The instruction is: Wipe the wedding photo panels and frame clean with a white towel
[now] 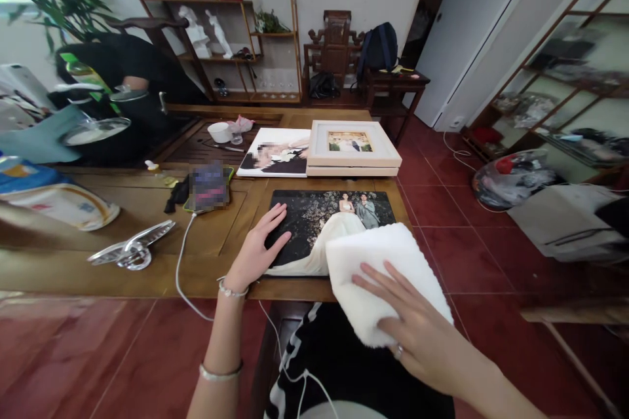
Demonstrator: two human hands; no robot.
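Observation:
A dark wedding photo print (314, 216) lies flat near the front edge of the wooden table (122, 268). My left hand (258, 250) rests on its left edge with fingers stretched flat, holding nothing. My right hand (413, 327) lies on a folded white towel (378, 268), which covers the print's right front corner; the fingers are spread across the cloth.
Behind the print sit a white framed photo (351, 144) and another unframed print (275, 154). A phone (209, 186) with a white cable, a metal clip (130, 249), a white cup (219, 131) and packets (49, 200) lie left. A person in black (122, 78) sits at the far left.

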